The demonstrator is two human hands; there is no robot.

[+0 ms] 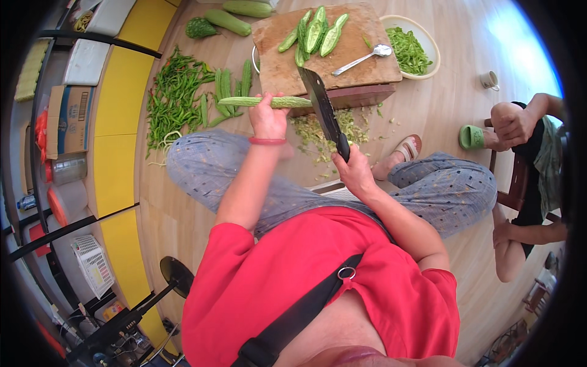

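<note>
- Just near of the chopping block, your left hand (268, 119) is closed around a long, ridged green bitter gourd (266, 102), holding it level, its length running left to right.
- To the right, your right hand (354, 168) is wrapped tight round the dark handle of a broad steel cleaver (323, 109); the blade points far and its tip meets the gourd's right end.
- Beyond both hands sits the thick wooden chopping block (287, 64), carrying halved gourd pieces (315, 33) and a metal spoon (362, 58).
- On the floor between block and knees lies a scatter of pale green seeds and pith (318, 128).
- Touching the block's right edge is a cream round bowl (428, 46) of sliced green pieces.
- To the left, slim gourds (229, 88) lie beside a heap of green chillies (174, 92); whole gourds (227, 21) rest farther off.
- At far right, another person (526, 159) sits, a small cup (489, 79) near their foot.
</note>
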